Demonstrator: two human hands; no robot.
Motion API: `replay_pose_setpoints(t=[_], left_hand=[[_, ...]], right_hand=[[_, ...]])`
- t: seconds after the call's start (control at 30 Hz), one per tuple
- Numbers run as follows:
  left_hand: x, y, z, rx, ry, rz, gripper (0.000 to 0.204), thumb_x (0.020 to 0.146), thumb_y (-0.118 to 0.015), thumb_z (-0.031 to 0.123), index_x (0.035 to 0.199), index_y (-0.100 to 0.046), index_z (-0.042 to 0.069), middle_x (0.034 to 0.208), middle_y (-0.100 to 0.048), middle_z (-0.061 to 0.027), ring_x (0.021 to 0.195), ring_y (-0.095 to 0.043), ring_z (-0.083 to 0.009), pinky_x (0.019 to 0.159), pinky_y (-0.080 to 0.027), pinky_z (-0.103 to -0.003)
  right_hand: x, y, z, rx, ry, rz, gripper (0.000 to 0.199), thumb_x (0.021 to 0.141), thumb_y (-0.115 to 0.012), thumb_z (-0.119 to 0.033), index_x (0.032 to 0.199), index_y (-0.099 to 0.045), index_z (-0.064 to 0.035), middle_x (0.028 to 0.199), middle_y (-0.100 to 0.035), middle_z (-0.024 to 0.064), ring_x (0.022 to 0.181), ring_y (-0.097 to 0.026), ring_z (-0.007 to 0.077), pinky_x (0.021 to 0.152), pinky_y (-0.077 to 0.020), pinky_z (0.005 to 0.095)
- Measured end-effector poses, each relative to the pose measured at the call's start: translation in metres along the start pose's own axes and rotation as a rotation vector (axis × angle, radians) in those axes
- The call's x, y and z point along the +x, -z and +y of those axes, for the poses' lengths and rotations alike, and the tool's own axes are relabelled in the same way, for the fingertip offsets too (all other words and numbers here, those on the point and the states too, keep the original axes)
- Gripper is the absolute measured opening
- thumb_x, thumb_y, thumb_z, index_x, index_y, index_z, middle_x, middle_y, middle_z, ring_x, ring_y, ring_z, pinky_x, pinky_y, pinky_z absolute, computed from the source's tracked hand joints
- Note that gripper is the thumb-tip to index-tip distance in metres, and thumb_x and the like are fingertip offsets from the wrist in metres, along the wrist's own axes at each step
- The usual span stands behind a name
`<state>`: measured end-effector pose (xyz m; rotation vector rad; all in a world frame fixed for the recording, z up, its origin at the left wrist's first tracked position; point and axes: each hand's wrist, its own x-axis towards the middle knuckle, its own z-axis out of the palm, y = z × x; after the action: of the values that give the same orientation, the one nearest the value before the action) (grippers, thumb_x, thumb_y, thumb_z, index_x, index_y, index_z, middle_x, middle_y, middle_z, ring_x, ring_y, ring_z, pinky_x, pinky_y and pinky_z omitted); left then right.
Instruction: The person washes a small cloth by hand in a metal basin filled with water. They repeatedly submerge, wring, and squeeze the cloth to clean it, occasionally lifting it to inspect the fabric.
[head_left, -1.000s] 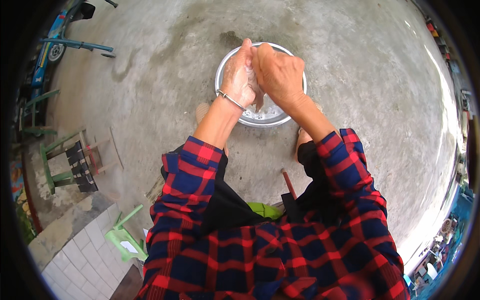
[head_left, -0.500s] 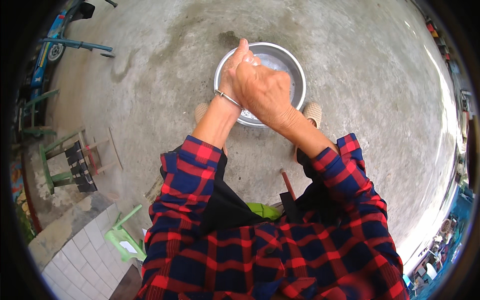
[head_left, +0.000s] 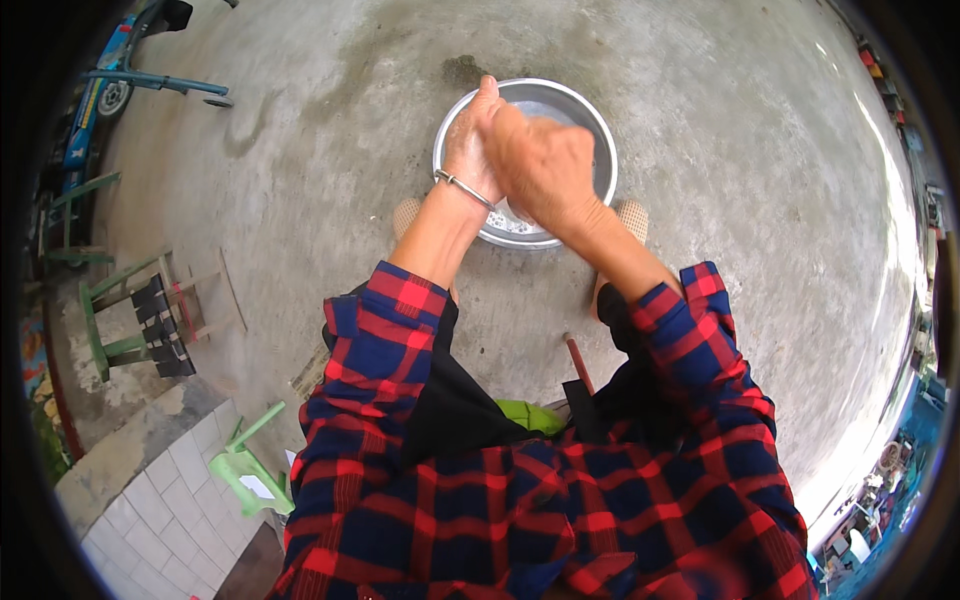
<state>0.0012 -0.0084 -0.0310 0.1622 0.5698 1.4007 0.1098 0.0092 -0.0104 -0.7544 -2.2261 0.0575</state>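
- Metal basin sits on the concrete floor, just ahead of the feet; suds at its near side.
- Left hand upright above it; right hand, blurred, pressed against the left palm.
- Grip: right fingers look curled; cannot tell if either hand closes on anything.
- Step, as judged: rubbing or squeezing.
- Next move probably calls for firm pressure, drips falling inside the rim.

Grey concrete floor (stained in patches); pale tiles near a light-green chair.
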Motion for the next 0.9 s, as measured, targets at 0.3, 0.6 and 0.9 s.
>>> replay_pose_setpoints(t=[0.3,0.6,0.9], left_hand=[[-0.007,-0.028,-0.002,0.061,-0.060,0.298,0.036,0.097,-0.052,0.043,0.077,-0.054,0.013,0.069,-0.054,0.0030,0.068,-0.054,-0.0121,0.065,-0.049,-0.027],[-0.005,-0.001,0.003,0.166,-0.009,0.076,0.039,0.096,-0.054,0.042,0.070,-0.049,0.014,0.068,-0.051,0.0029,0.063,-0.050,-0.0116,0.061,-0.045,-0.027],[0.002,0.005,-0.002,-0.030,0.041,0.021,0.035,0.098,-0.050,0.041,0.079,-0.058,0.012,0.079,-0.062,0.0004,0.077,-0.059,-0.0137,0.077,-0.051,-0.029]], right_hand=[[0.010,0.009,0.015,-0.047,-0.215,-0.193,0.019,0.087,-0.060,-0.023,0.086,-0.056,-0.0044,0.054,-0.056,0.0092,0.047,-0.059,0.0231,0.038,-0.0391,0.0352],[-0.003,0.001,-0.015,-0.069,-0.020,0.043,0.024,0.087,-0.059,-0.026,0.072,-0.048,-0.0101,0.053,-0.054,0.0058,0.042,-0.054,0.0244,0.037,-0.0381,0.0353],[-0.001,-0.001,0.005,-0.065,-0.112,-0.113,0.025,0.086,-0.061,-0.026,0.075,-0.051,-0.0057,0.059,-0.060,0.0111,0.050,-0.061,0.0244,0.041,-0.0435,0.0339]])
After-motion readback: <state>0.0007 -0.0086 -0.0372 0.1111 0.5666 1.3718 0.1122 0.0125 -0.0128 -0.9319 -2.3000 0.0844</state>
